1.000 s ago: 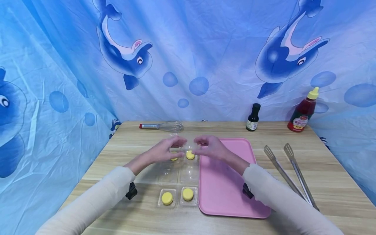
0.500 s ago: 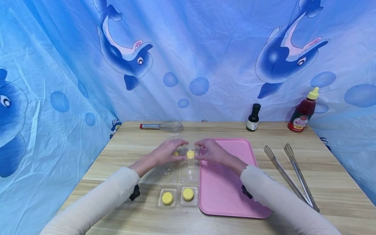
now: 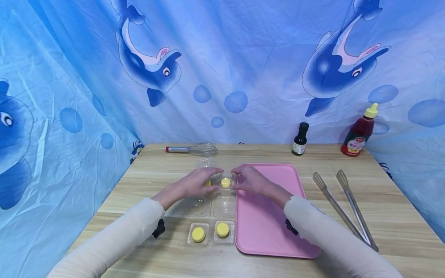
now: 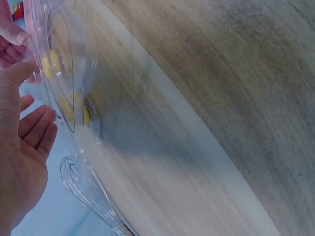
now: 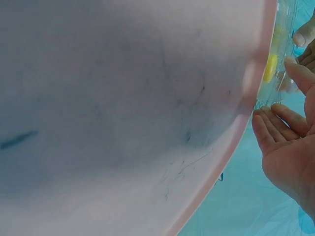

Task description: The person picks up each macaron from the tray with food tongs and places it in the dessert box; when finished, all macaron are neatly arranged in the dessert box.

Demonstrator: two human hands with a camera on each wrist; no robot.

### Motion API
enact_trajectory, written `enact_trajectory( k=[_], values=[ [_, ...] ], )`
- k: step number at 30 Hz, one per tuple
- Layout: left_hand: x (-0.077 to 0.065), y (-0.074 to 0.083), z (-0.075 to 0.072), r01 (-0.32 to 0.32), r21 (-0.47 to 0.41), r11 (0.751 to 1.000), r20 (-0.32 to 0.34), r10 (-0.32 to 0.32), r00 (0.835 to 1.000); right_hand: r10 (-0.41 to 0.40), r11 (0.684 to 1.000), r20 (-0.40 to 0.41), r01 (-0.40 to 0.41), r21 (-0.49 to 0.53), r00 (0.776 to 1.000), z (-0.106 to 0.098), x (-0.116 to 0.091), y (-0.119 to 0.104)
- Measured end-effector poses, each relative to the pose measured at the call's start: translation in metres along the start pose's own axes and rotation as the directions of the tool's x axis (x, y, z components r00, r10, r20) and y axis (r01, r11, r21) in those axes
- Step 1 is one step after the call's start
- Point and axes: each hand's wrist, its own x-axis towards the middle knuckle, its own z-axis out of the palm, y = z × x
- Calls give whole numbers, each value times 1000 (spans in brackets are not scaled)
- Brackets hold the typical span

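In the head view both hands flank a clear plastic box (image 3: 225,189) with a yellow macaron (image 3: 225,182) in it. The left hand (image 3: 199,181) is on its left, thumb and fingers spread; it partly hides another macaron (image 3: 208,183) in a neighbouring clear box. On the right side, the right hand (image 3: 253,179) overlaps the pink tray's edge, fingertips close to the box. Both wrist views show loosely extended fingers right by the clear plastic. Nearer the person, two more yellow macarons (image 3: 198,234) sit in clear box bases, their domed lids (image 3: 224,204) folded back behind them.
A pink tray (image 3: 274,231) lies right of the boxes. Metal tongs (image 3: 342,208) rest farther right. A whisk (image 3: 194,149) lies at the back left; a dark bottle (image 3: 299,139) and a red sauce bottle (image 3: 358,133) stand at the back right.
Clear plastic held up between the hands has come down over the right rear macaron. The left hand has shifted slightly right and the fingers of both hands have spread from the box.
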Motion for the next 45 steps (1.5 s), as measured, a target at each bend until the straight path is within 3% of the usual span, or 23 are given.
enact_trajectory(
  k=[19, 26, 34, 45],
  values=[
    [3, -4, -1, -21, 9, 1000, 21, 21, 1000, -9, 1000, 40, 10, -26, 999, -2, 2, -5],
    [3, 1, -5, -16, -10, 1000, 19, 17, 1000, 8, 1000, 54, -7, -14, 999, -5, 4, -7],
    [6, 4, -9, -10, 17, 1000, 30, 10, 999, -50, 997, 66, 53, -47, 997, -3, 6, -7],
    [9, 6, -13, 12, 28, 1000, 58, -14, 998, -18, 1000, 78, 19, -13, 997, -6, 5, -8]
  ],
)
